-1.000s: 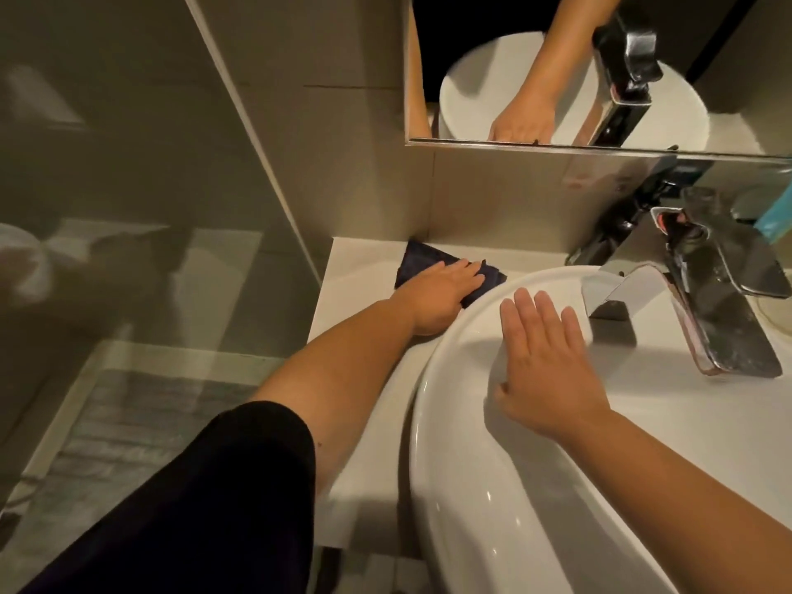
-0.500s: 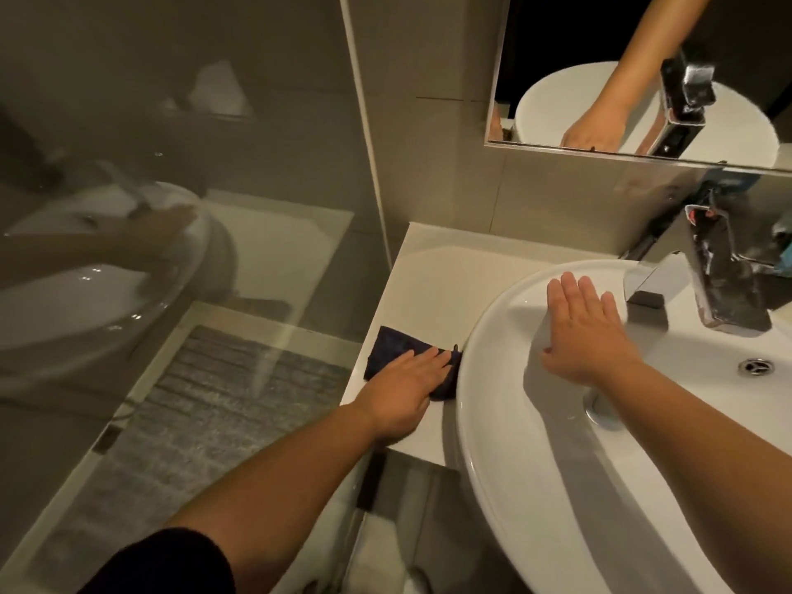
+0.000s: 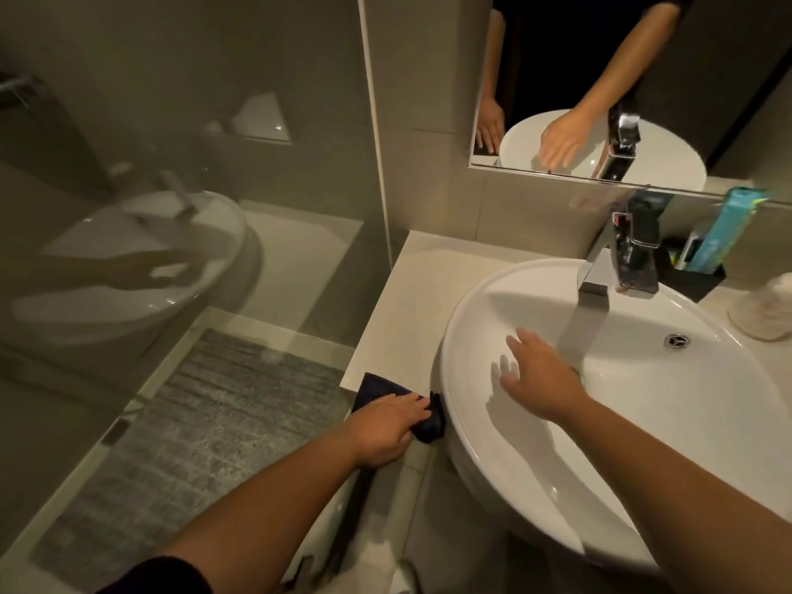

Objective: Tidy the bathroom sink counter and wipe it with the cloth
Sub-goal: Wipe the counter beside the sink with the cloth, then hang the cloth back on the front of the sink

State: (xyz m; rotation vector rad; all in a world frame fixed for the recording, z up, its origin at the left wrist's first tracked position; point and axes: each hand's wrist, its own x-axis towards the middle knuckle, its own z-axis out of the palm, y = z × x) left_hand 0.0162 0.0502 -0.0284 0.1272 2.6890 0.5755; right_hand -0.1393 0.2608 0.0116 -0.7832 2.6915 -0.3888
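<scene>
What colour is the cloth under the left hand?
Dark navy blue cloth, seen in the head view.

The pale stone counter (image 3: 411, 302) runs from the tiled wall toward the viewer, its bare stretch lying beyond the fingertips of the left hand (image 3: 385, 426). A dark cloth (image 3: 377, 390) lies at its near front edge, pressed flat under those fingers, with a fold bunched just past the fingertips against the white basin (image 3: 493, 465). The basin sits on the counter, under the fingers of the right hand. Far beyond them, by the wall, stands a black holder (image 3: 696, 280).
</scene>
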